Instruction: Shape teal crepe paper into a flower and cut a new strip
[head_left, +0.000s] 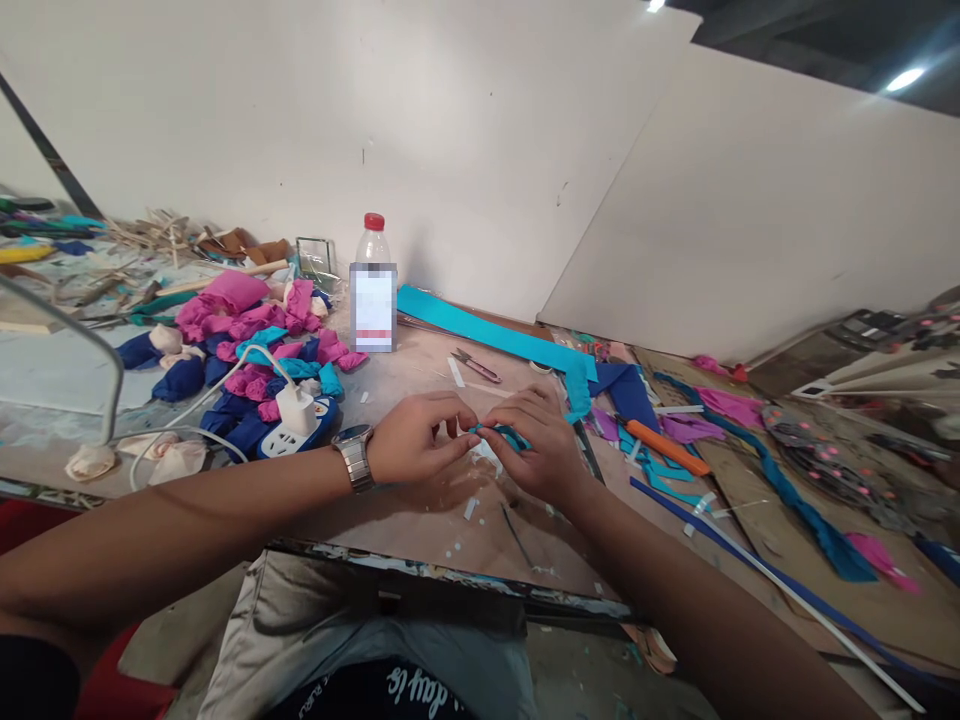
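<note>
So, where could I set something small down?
Probably between the bottle and left hand, or on the table between that hand and the near edge, bar scraps. Crowded: left, cloth bundles and power strip; right, orange tool and blue strip.

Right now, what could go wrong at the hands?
1. The left hand and right hand pinch the small teal strip by the fingertips; it could slip.
2. The plugged-in white charger sits near the left wrist; a sideways sweep might bump it.
3. The bottle stands upright beyond the left hand; a forward reach might tip it.
</note>
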